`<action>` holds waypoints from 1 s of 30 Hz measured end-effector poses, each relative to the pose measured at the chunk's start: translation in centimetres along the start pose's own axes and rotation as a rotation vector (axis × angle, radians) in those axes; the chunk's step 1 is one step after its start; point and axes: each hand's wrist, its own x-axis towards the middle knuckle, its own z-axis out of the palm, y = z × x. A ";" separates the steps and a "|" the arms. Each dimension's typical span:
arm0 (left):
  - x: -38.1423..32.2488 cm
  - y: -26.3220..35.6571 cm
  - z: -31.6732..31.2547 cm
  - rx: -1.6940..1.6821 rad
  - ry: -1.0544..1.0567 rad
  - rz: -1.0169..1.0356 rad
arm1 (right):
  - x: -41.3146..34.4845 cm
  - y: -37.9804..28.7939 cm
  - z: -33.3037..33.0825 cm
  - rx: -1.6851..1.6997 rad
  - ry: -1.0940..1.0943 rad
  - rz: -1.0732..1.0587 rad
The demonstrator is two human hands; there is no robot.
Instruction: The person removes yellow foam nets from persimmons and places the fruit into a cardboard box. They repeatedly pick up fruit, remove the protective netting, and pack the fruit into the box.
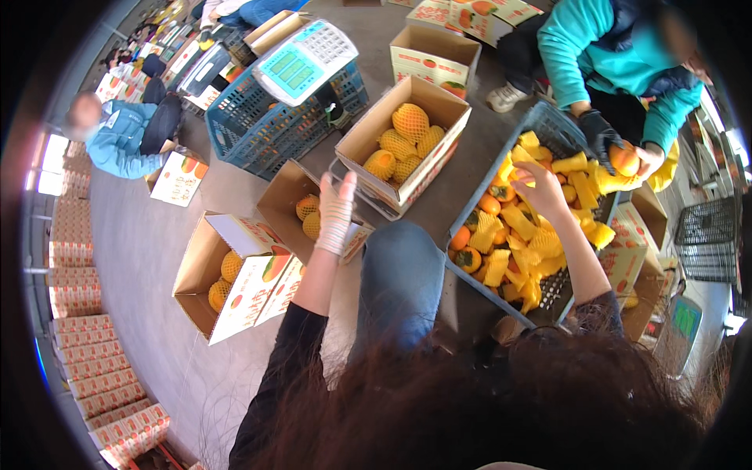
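My left hand [337,214], with pale wrapping around its palm and wrist, is raised with nothing in it beside an open carton [367,135]. Several persimmons [409,121] in yellow foam nets lie in that carton, which rests on a scale platform [367,200]. Over a blue plastic crate [483,288], my right hand [539,187] has its fingers apart and no fruit visible in them. Loose orange persimmons [468,259] and many yellow foam net sleeves [543,242] fill the crate. Whether my right fingertips touch a sleeve is unclear.
Two cartons [202,252] [288,191] with netted fruit stand at my left. A digital scale display [305,61] sits by a blue crate [282,126]. Across my crate, a person's gloved hand [600,138] and bare hand hold a persimmon [624,158]. Carton stacks [97,352] line the left side.
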 end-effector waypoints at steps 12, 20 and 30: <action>5.0 -1.4 5.5 0.340 0.192 -0.177 | 22.5 -6.9 7.6 -0.576 -0.093 0.031; 3.1 -0.6 2.8 0.125 0.148 0.257 | 15.9 -7.3 4.3 -0.555 0.115 0.020; -5.7 18.1 0.8 -0.087 -0.162 0.477 | -1.9 -13.6 -11.8 -0.563 0.353 -0.042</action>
